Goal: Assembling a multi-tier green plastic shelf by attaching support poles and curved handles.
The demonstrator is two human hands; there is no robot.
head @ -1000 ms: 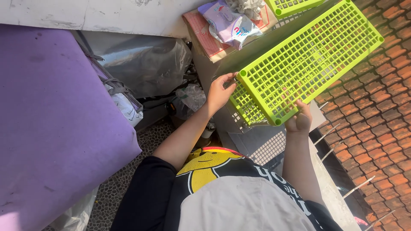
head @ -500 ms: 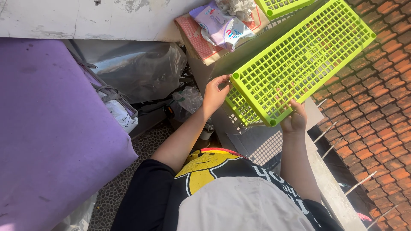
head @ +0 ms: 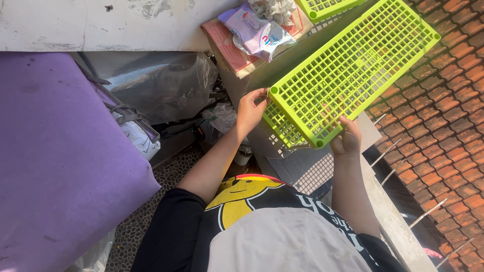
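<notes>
Left hand point(head: 250, 112) and right hand point(head: 347, 142) both grip the lime-green plastic grid panel point(head: 353, 70) at centre frame; purple cushion point(head: 55, 161) at left.

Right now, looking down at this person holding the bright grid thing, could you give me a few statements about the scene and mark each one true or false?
1. Both hands hold a lime-green plastic grid panel. True: the left hand and the right hand grip its near edge.
2. The panel lies flat on the floor. False: it is lifted and tilted above a ledge.
3. A large purple surface lies on the left. True.
4. The roof tiles on the right are blue. False: they are reddish-orange.
5. Only one green panel is in view. False: a second green panel shows at the top.
</notes>
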